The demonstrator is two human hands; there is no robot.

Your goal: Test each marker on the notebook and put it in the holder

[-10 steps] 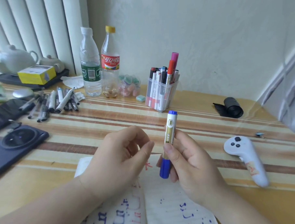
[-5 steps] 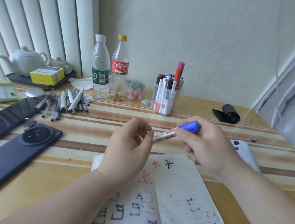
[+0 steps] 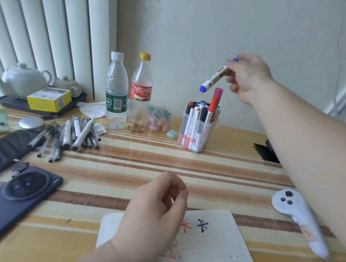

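While the striped tabletop [image 3: 127, 168] fills most of the view, the notebook [image 3: 212, 247] lies open at its near edge w/ red & blue test marks on the page. Dark phone [image 3: 20, 199] lies flat at far left, camera side up. Left hand [image 3: 154, 213] sits over the notebook's top-left corner, fingers loosely curled, holding nothing. Right hand [image 3: 247, 78] is raised toward the wall, fingers pinching a blue marker [image 3: 215, 77]. White controller [image 3: 299, 217] lies on the right, partly under the right forearm. Clear holder [image 3: 209, 132] stands upright near the back, packed w/ markers. The blue marker is tilted, capped end pointing down-left, just above the holder's tallest pink marker, not touching it.
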